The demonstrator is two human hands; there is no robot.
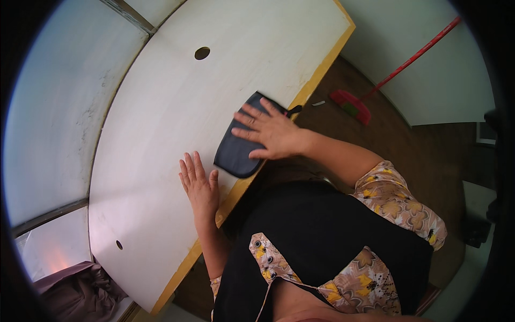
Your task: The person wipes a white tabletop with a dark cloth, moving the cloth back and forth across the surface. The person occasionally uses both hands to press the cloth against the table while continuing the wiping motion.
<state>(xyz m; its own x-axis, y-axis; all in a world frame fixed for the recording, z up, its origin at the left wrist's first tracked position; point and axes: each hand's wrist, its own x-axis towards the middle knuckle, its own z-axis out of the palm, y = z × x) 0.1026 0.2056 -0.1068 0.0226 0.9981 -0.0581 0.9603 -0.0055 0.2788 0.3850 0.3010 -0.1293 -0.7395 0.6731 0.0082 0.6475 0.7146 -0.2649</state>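
Note:
A dark grey-blue cloth item with black edging, perhaps a folded cloth or pouch (237, 155), lies on the white tabletop (161, 120) at its yellow front edge. A small black strap at its upper right reaches over that edge. My right hand (267, 131) rests palm down on the item, fingers spread, gripping nothing. To the lower left of the item, my left hand (199, 185) lies on the bare white top with its thumb apart from the fingers; it holds nothing.
Two round holes (202, 53) pierce the tabletop. Beyond the front edge, a red broom (352, 106) stands on the dark wooden floor, near a small white scrap (318, 103). Framed panels (72, 104) border the far side. Crumpled brownish fabric (80, 292) lies at the lower left.

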